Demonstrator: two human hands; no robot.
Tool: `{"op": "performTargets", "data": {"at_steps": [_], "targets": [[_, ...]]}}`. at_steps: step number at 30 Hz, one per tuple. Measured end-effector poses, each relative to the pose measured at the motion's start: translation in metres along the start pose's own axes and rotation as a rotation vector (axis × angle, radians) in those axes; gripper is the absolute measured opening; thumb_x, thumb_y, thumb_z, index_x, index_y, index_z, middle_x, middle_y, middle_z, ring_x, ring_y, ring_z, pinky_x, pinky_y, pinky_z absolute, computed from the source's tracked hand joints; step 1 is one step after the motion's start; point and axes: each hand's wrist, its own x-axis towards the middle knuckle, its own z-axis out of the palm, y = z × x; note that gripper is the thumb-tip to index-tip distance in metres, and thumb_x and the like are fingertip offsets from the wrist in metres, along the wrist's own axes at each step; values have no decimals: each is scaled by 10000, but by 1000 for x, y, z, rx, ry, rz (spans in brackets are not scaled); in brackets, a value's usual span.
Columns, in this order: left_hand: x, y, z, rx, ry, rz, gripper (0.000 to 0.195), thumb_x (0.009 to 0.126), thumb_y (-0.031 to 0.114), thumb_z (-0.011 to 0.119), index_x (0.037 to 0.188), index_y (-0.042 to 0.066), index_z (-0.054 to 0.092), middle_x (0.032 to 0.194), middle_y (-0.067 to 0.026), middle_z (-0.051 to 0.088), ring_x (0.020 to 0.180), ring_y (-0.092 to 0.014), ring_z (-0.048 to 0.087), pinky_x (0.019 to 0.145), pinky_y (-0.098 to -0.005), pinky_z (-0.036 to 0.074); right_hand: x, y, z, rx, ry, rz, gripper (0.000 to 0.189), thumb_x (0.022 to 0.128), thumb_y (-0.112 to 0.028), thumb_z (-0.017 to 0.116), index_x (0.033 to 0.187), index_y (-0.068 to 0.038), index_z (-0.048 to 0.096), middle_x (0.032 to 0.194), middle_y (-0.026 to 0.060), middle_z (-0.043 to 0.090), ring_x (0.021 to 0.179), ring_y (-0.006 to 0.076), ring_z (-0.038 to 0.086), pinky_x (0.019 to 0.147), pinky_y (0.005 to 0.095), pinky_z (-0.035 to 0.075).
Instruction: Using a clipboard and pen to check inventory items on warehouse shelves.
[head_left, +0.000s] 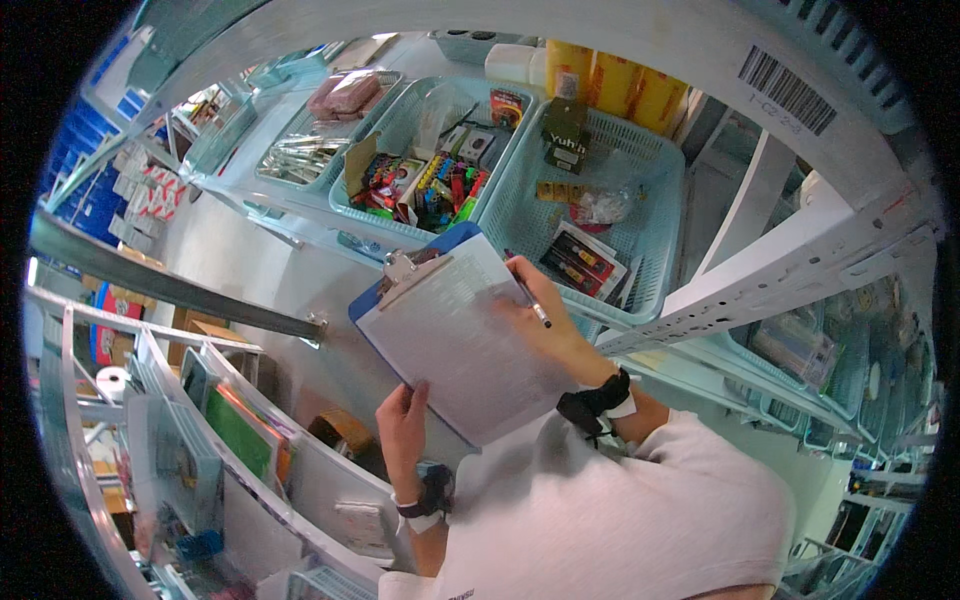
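A blue clipboard with a metal clip bears white paper sheets with faint print. My left hand grips its lower left edge, thumb on top of the paper. A pen sits in my right hand, which rests over the paper's right side. The pen's tip is hidden. Beyond the board, on a shelf, stands a light blue plastic basket with carded packs and a dark box. Beside it a second basket holds colourful small items.
Farther left, a basket holds shiny slim packets and pink packs. Yellow rolls stand behind the baskets. A white shelf upright runs along the right, and a metal rail crosses the left. More shelving with folders stands at lower left.
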Motion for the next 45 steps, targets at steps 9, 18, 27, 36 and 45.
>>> {"op": "performTargets", "data": {"at_steps": [9,18,27,36,45], "targets": [[82,-4,-6,-14,-143,36,392,1013,284,614,874,-71,520,716,-15,439,699,-103,364,594,-283,325,38,17,10,-41,173,-74,325,843,-184,655,1093,-23,525,872,176,624,793,262,625,748,379,487],[148,10,-33,6,-338,180,396,1000,277,625,816,-58,522,671,14,395,655,-93,325,554,-289,276,48,20,31,38,393,77,295,830,-147,624,1078,-26,521,874,126,603,796,195,552,760,328,462],[191,-2,-38,33,-442,168,415,963,273,643,768,-61,495,635,-38,402,632,-112,346,546,-315,320,51,10,53,-189,562,213,302,828,-153,641,1087,-27,551,959,121,625,895,192,598,806,328,476],[211,2,-44,48,-489,243,426,961,283,640,754,-54,482,638,-33,367,631,-116,338,539,-331,304,50,35,50,-223,608,336,362,827,-172,658,1140,-11,573,1143,159,630,1059,266,605,913,342,469],[217,15,-40,8,-439,251,365,960,256,646,809,-52,522,659,-5,394,643,-88,341,556,-305,289,54,7,50,-38,580,379,373,867,-255,637,1140,-6,588,1243,146,584,1092,232,553,924,358,441]]}}
